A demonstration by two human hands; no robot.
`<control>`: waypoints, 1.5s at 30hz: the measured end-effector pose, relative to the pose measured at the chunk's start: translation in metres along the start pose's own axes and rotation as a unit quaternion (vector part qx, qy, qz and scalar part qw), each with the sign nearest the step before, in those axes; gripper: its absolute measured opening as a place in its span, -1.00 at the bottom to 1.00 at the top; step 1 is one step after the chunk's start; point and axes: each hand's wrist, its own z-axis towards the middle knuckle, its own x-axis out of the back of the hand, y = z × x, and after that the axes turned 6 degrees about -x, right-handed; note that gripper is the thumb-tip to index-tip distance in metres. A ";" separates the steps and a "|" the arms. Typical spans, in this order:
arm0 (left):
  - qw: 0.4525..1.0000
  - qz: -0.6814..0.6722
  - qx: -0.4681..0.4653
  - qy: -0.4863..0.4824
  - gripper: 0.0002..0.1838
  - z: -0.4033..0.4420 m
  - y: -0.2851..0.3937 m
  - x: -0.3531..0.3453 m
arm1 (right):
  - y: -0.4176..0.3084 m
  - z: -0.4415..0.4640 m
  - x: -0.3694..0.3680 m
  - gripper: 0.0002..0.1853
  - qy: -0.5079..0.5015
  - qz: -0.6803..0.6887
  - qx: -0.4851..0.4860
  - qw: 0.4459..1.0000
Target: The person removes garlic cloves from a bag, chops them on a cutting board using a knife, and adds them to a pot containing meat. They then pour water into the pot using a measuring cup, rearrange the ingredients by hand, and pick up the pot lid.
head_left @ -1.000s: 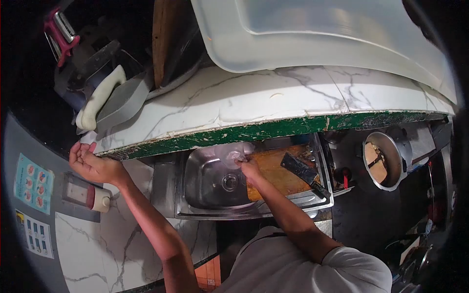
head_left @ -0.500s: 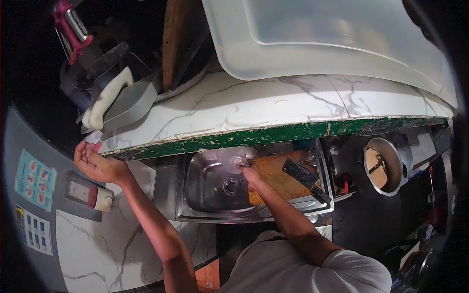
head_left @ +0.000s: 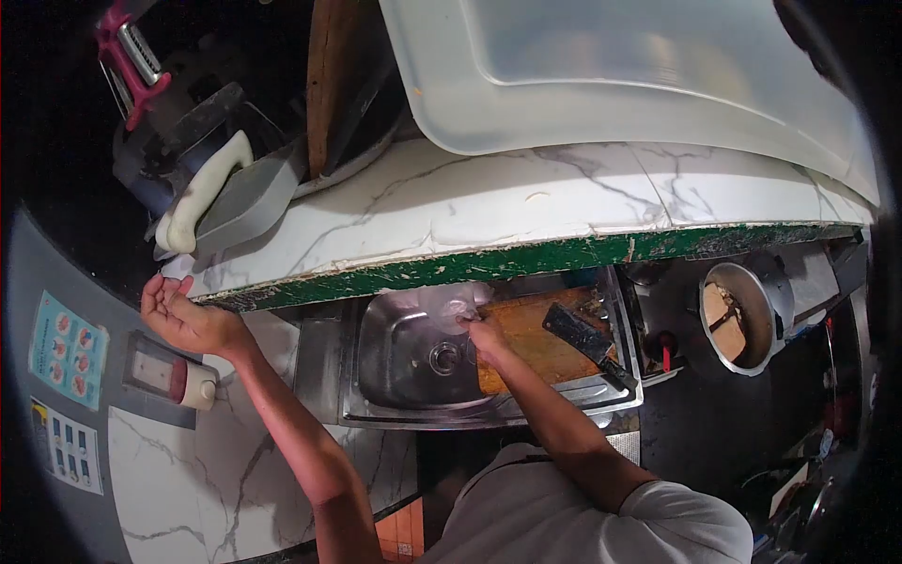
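My left hand (head_left: 193, 318) is raised at the left end of the shelf, its fingers loosely curled and apart. Its fingertips are by a small whitish piece (head_left: 178, 267) at the shelf corner; whether they touch it I cannot tell. Over the sink (head_left: 390, 352), my right hand (head_left: 485, 338) is closed on the edge of a clear plastic bag (head_left: 455, 303), partly hidden under the shelf. Just right of that hand lies a wooden cutting board (head_left: 512, 324), set across the sink, with a dark-bladed cleaver (head_left: 578, 334) on it.
Above the sink runs a marble-look shelf (head_left: 489, 202) with a green edge, bearing a large translucent plastic bin (head_left: 601, 113) and a white-handled grey utensil (head_left: 202, 202). A metal pot (head_left: 738, 320) stands at right. At left are a wall dispenser (head_left: 174, 376) and a marble-look counter (head_left: 160, 479).
Both hands stay almost in place. The clear plastic in my right hand has shifted slightly, and the view has moved a little.
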 end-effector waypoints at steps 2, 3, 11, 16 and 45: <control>1.000 0.004 -0.001 -0.002 -0.69 0.000 0.001 0.000 | -0.010 -0.009 -0.001 -0.58 0.002 0.000 0.001 1.000; 1.000 0.004 0.000 -0.003 -0.69 0.000 0.001 0.000 | -0.015 -0.012 -0.001 -0.59 0.007 -0.008 0.000 1.000; 1.000 0.012 -0.007 -0.007 -0.72 -0.001 -0.005 0.003 | -0.005 -0.005 -0.002 -0.63 0.029 -0.013 0.018 0.999; 1.000 0.015 -0.002 0.000 -0.66 0.000 0.010 -0.003 | -0.016 -0.014 0.000 -0.62 0.025 -0.034 0.007 0.999; 1.000 0.009 0.003 -0.001 -0.68 0.000 0.004 -0.001 | -0.006 -0.010 -0.002 -0.65 0.055 -0.014 0.037 0.998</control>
